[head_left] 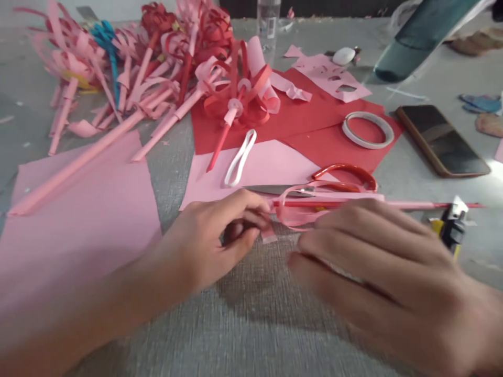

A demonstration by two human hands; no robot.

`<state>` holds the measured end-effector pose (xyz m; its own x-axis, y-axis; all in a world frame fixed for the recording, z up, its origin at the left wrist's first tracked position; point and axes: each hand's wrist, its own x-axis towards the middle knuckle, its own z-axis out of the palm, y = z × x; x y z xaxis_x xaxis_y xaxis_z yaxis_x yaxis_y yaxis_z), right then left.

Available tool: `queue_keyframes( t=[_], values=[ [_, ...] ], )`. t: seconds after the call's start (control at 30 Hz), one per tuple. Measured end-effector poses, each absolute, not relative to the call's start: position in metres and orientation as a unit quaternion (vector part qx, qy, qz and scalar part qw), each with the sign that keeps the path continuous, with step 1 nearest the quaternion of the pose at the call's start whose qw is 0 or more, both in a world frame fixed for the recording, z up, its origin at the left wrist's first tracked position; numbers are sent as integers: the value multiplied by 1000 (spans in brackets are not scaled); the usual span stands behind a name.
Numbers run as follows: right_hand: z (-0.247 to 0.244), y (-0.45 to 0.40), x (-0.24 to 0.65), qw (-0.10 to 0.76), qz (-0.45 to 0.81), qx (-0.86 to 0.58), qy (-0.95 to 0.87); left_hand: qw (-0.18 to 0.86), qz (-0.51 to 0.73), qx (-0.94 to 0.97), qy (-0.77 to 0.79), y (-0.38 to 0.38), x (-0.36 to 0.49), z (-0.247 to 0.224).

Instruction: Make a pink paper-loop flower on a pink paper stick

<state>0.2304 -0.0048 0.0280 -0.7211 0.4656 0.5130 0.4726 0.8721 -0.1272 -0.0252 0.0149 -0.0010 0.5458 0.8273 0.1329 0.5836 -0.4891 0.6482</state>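
Observation:
My left hand (214, 235) is curled at the near edge of the pink and red sheets, its fingertips closed on a small pink paper strip (269, 231). Blurred, my right hand (377, 267) hovers to the right with its fingers pressed together; whatever they may hold is hidden. Between the hands lie thin pink paper loops (288, 217) and a red rolled paper stick (293, 204). Just behind them are scissors (346, 170) with red handles. A white looped band (241, 158) rests on the pink sheet (275, 162).
Paper flowers on rolled stems (147, 63) are heaped at the back left. Tape (368, 130) lies on red paper (326, 110). To the right are a phone (442, 139), a box cutter (454, 225) and a tilted teal bottle (420, 42). Another pink sheet (86, 209) lies left.

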Motion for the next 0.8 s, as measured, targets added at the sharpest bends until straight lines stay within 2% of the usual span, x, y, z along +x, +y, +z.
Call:
queue_keyframes(
  t=[0.07,0.17,0.53,0.8],
  values=[
    [24,-6,220,220,9,-243,-945,318,220,823,416,16,-25,-2],
    [14,1,210,186,-1,-244,-952,342,241,810,411,16,-24,-3],
    [9,10,210,170,32,-277,-945,370,249,797,408,19,-21,-1],
    [10,12,208,163,56,-269,-947,337,256,801,424,21,-17,-2]
  ],
)
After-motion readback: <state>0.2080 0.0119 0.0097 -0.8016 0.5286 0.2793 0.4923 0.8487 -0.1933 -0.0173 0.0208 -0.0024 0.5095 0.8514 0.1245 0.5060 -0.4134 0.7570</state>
